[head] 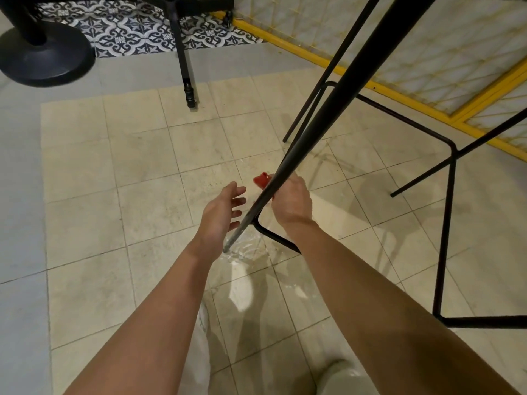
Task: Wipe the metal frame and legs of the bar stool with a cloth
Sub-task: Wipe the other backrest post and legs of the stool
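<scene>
The bar stool's black metal leg (322, 109) slants from the top right down to the tiled floor near the middle. A thin footrest bar (405, 115) and more thin legs spread to the right. My right hand (291, 201) grips a red cloth (261, 179) against the lower part of that leg; only a corner of the cloth shows. My left hand (222, 215) hovers just left of the leg with fingers spread and relaxed, holding nothing. The leg's foot (228, 248) stands on a wet patch.
A black round pedestal base (42, 52) stands at the top left, and a black furniture leg (185, 61) beside it. A yellow-framed mesh panel (427, 52) runs along the right. Patterned tiles (128, 27) lie at the back, pale tiles underfoot.
</scene>
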`<state>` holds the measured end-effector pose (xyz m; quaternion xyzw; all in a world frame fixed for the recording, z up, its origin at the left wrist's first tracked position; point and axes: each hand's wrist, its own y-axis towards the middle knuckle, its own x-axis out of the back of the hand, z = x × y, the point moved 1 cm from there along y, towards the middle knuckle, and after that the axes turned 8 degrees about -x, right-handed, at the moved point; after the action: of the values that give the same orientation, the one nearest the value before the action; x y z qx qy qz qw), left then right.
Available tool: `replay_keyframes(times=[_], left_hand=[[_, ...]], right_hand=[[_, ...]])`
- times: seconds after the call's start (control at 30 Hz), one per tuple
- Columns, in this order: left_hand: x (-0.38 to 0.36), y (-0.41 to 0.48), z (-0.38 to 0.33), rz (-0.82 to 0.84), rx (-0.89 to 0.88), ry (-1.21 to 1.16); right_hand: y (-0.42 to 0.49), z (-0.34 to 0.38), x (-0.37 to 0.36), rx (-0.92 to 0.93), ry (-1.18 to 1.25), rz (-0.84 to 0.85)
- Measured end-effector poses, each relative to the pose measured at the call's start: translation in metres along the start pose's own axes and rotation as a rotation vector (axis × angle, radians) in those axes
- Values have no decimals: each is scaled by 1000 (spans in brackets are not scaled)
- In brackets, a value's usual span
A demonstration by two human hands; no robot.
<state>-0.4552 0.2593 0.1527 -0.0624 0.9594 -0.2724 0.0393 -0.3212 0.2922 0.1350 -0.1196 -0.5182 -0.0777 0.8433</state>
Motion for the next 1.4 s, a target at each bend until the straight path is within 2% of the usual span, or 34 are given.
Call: replay_keyframes(times=[0.23, 0.33, 0.4, 0.53, 0.7, 0.83, 0.93, 1.0, 1.07, 1.17, 1.23, 1.3, 1.4], left_hand=[[4, 2, 1, -11, -9, -15], [3, -2, 1, -13, 0, -6], [1, -9, 1, -16, 6, 10], [5, -19, 1, -22, 10, 41], [6, -27, -2, -7, 46, 95], [18, -29, -2, 34, 34, 209], [29, -39, 3, 269, 81, 320], [34, -42, 11, 374, 171, 328], [37, -46, 20, 318, 212, 301], [39, -49, 29, 226, 150, 272], [37, -51, 35, 178, 58, 190], [30, -56, 43, 170, -45, 177], [8, -65, 52, 155, -353, 356]], right_hand=[[-10, 7, -7, -71, 56, 47], [-40, 1, -11, 76, -37, 127], [-55, -1, -9, 152, -124, 106], [-65, 2, 1, 127, -217, 107], [-88, -5, 10, 210, -283, 181], [-101, -5, 11, 58, -38, 170], [-113, 10, 6, -97, 205, 191], [-118, 23, 4, -227, 414, 256], [-122, 34, 5, -305, 596, 401], [-123, 29, 7, -317, 743, 676], [-119, 17, 10, -309, 779, 760], [-111, 4, 17, -292, 696, 683], [-101, -17, 34, -276, 532, 390]])
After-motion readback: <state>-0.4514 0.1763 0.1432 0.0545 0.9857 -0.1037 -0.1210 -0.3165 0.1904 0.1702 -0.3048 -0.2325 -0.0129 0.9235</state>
